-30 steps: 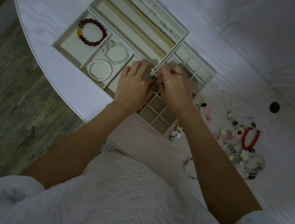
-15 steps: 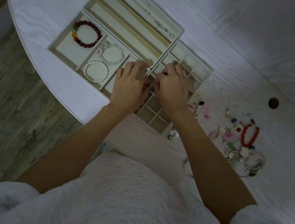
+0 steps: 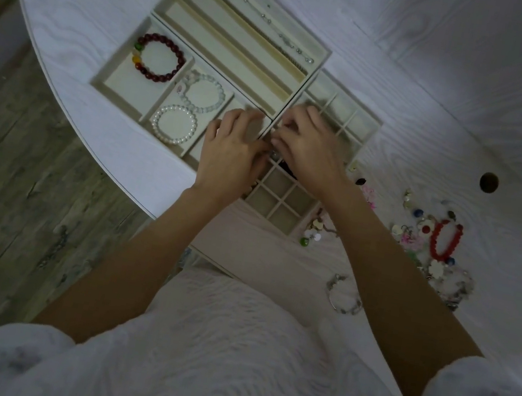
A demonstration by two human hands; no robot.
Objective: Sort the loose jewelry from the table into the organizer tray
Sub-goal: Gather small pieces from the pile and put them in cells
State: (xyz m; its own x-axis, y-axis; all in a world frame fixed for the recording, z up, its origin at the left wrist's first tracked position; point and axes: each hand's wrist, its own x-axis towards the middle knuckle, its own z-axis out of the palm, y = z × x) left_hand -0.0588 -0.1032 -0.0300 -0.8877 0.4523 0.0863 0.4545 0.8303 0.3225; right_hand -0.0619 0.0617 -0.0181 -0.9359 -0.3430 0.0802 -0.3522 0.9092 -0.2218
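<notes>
The cream organizer tray point(image 3: 121, 65) lies on the white table. It holds a dark red bead bracelet point(image 3: 160, 58), a translucent bracelet point(image 3: 206, 92), a pearl bracelet point(image 3: 175, 123) and a thin chain point(image 3: 262, 15) in the far long slot. My left hand point(image 3: 232, 155) and my right hand point(image 3: 309, 150) meet over the small square compartments point(image 3: 282, 194). Their curled fingertips pinch a small jewelry piece point(image 3: 273, 155), mostly hidden. Loose jewelry point(image 3: 418, 241) with a red bracelet point(image 3: 446, 239) lies to the right.
A silver bracelet point(image 3: 344, 298) lies near the table's front edge beside my right forearm. A small cluster with a green bead point(image 3: 312, 234) and a pink piece point(image 3: 369, 195) sit by the tray's right side. A round hole point(image 3: 489, 182) is in the tabletop. The table's curved edge drops to the floor on the left.
Both hands stay together over the small compartments, fingers working slightly. The view has shifted a little; nothing else on the table has moved.
</notes>
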